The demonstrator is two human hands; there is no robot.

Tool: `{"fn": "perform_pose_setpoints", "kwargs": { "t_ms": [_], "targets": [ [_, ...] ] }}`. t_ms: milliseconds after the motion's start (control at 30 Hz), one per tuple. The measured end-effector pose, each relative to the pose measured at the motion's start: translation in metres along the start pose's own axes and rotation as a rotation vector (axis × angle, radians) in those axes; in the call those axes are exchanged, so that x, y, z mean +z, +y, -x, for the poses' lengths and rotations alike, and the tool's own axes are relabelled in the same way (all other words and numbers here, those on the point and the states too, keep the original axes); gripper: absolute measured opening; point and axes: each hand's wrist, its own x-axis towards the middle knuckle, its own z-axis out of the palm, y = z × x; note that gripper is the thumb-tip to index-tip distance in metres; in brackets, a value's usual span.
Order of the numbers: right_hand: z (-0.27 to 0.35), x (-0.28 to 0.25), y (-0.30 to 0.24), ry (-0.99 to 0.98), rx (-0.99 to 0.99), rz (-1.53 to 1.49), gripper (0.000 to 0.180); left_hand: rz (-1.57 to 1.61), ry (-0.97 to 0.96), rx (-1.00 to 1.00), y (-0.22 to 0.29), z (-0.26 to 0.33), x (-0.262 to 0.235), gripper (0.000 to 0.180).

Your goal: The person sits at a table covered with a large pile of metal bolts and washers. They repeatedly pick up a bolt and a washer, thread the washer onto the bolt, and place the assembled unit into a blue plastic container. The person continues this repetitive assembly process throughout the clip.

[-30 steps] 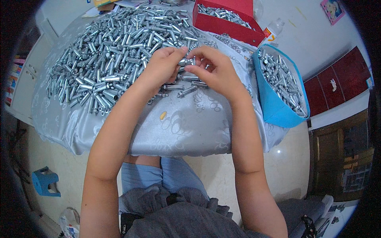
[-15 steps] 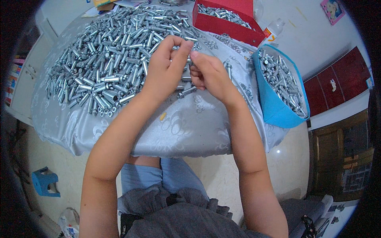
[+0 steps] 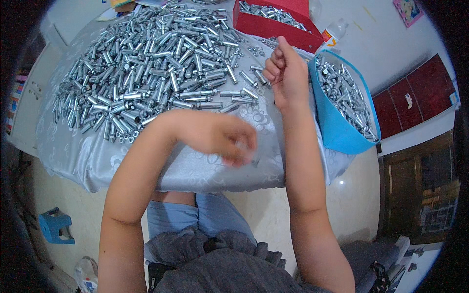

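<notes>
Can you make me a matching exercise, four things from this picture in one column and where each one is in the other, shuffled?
Things:
1. right hand
2. left hand
3. red box
4. blue stool

Places:
A. on the floor, lower left
B. raised in a fist beside the blue bin
C. far edge of the table, holding metal parts
D. blurred, over the bare silver tablecloth

Pairs: 1-B, 2-D, 3-C, 4-A

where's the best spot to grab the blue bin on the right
Probably the near end of the blue bin, on its rim, coming from the person's side: that wall is bare and faces the body, while the open top is full of metal sleeves.
</notes>
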Motion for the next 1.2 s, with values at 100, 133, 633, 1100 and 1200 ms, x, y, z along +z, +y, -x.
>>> {"fn": "perform_pose_setpoints", "kwargs": {
  "t_ms": [100, 133, 633, 1100, 1200],
  "targets": [
    [-0.005, -0.008, -0.005, 0.024, 0.015, -0.115, 0.026, -0.082, -0.222, -0.115, -0.002, 0.001, 0.007, 0.023],
    [-0.006, -0.011, -0.006, 0.042, 0.019, -0.137, 0.026, -0.11, -0.244, -0.144, -0.003, 0.0, 0.008, 0.023],
    [-0.024, -0.039, 0.005, 0.138, -0.215, 0.747, 0.018, 1.213, 0.572, 0.8, -0.008, 0.01, -0.054, 0.051],
    [-0.021, -0.048, 0.029, -0.044, -0.225, 1.726, 0.022, 0.337, 1.35, 0.254, -0.004, 0.008, -0.05, 0.034],
    [-0.024, -0.048, 0.032, -0.046, -0.2, 1.753, 0.022, -0.117, 1.49, 0.409, -0.02, -0.001, -0.049, 0.021]
  ]
}}
